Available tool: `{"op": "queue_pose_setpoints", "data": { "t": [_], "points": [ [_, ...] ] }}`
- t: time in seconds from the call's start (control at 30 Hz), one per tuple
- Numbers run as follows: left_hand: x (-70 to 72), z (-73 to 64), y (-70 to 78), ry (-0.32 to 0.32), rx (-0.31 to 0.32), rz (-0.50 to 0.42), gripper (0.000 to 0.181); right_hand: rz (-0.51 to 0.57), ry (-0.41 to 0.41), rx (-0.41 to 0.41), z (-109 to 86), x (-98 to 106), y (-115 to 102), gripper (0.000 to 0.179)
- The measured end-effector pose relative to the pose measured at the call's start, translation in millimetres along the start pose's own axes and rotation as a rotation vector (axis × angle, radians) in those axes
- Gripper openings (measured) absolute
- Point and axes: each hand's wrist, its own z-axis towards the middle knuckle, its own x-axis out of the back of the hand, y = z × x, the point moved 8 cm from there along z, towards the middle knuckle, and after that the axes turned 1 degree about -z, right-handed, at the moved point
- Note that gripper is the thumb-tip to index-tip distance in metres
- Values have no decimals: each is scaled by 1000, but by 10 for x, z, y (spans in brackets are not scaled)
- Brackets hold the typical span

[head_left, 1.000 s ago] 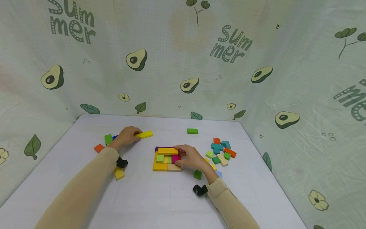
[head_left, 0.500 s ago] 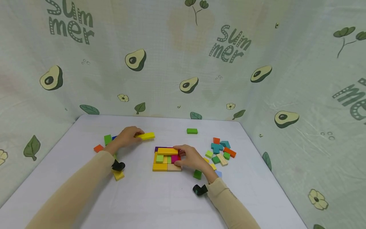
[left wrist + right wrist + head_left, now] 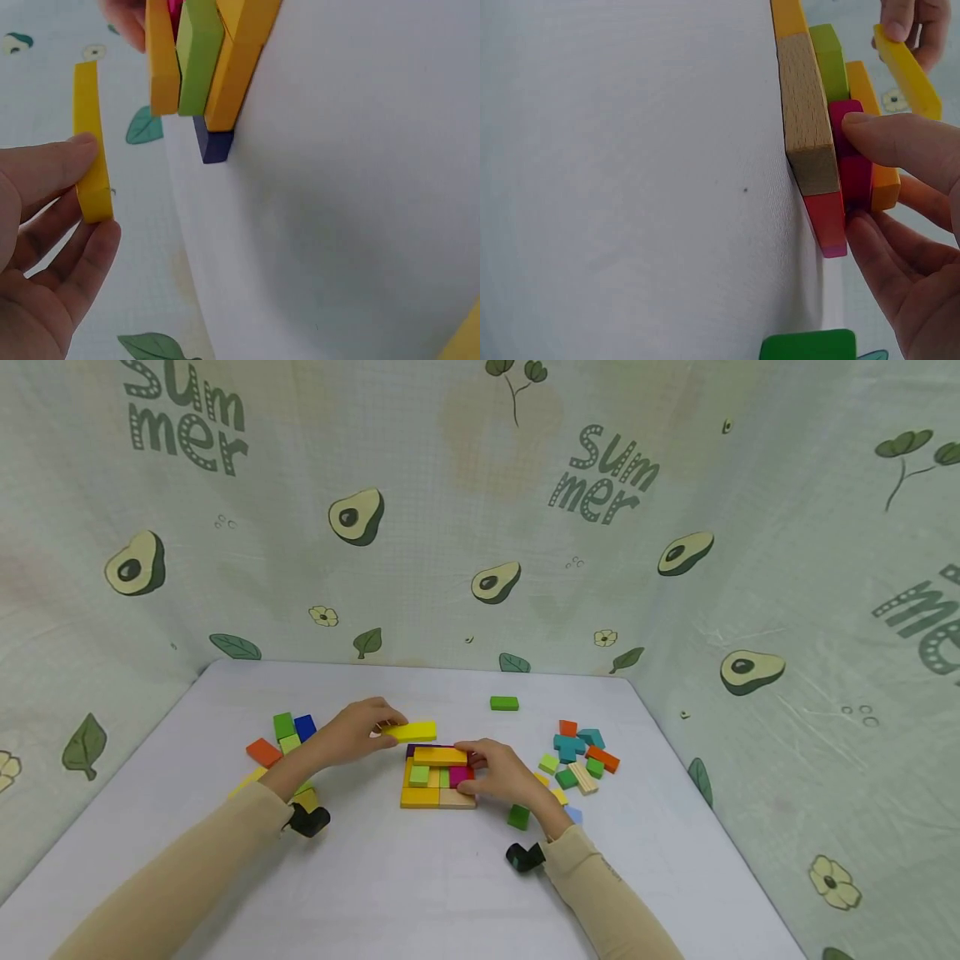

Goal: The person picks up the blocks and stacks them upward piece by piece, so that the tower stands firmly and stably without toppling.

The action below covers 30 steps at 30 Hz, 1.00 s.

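Observation:
My left hand [image 3: 356,733] pinches a long yellow wooden block [image 3: 414,732] between thumb and fingertips. It holds the block in the air just behind and left of a low block stack. That stack has a natural wood block [image 3: 806,112] and an orange block [image 3: 420,798] along its front. On its upper layer lie a light green block [image 3: 419,776], a magenta block [image 3: 857,180] and a long orange block [image 3: 441,757] at the back. My right hand [image 3: 506,774] grips the stack's right end, thumb on the magenta block and other fingers round the far side.
A green block [image 3: 504,703] lies alone behind the stack. To the right are scattered teal [image 3: 568,747], orange, green and yellow blocks, with a dark green block [image 3: 517,817] nearest my right wrist. Red-orange [image 3: 263,752], blue [image 3: 305,727], green and yellow blocks lie at left.
My left hand has carried the yellow block rightward and toward me, up to the stack's back left corner. The right hand stays where it was.

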Motion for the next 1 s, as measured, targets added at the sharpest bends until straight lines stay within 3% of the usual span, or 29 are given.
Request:
{"op": "queue_pose_setpoints", "data": {
  "t": [0.17,0.4,0.73,1.0],
  "points": [
    [-81,-67,204,-15,-57,-15,31,3,0,10,3,7,-4,64],
    [-272,-81,302,-31,-97,1,29,7,-5,-1,-5,6,-2,65],
    [-439,-33,445,-50,-68,-14,33,10,-7,-1,-8,9,-4,66],
    [-514,-23,475,-50,-62,1,31,15,-10,-7,-13,0,-11,66]
  ]
}}
